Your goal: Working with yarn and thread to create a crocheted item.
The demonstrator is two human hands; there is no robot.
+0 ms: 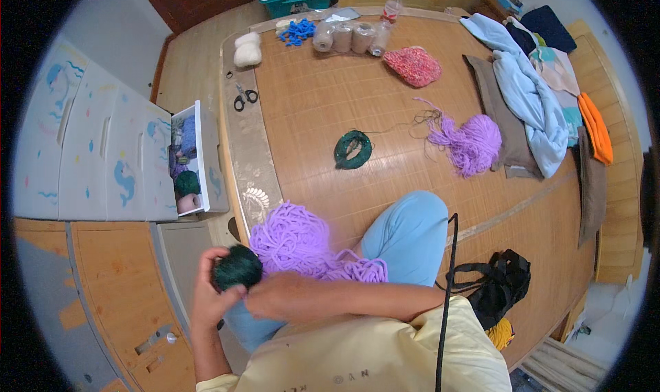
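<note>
A dark green ball of yarn (pixel 238 267) rests in my left hand (pixel 210 282), whose fingers and thumb curl around its left side. My right arm crosses in front of my body, and my right hand (pixel 271 296) is closed right by the ball's lower edge. What its fingers pinch is too small to make out. Beside the ball, a heap of thick purple yarn (pixel 292 237) lies over my lap, with loose strands trailing to the right. A dark green ring of yarn (pixel 353 150) lies on the mat, and a thin dark strand runs from it to the right.
More purple yarn (pixel 474 142) sits on the mat (pixel 323 103) by a brown pillow. Scissors (pixel 245 98), white yarn (pixel 247 49), wrapped beige cones (pixel 350 38) and a bottle (pixel 392 7) stand toward the far edge. At left, an open drawer (pixel 199 155) holds yarn. A black bag (pixel 498 285) lies at right.
</note>
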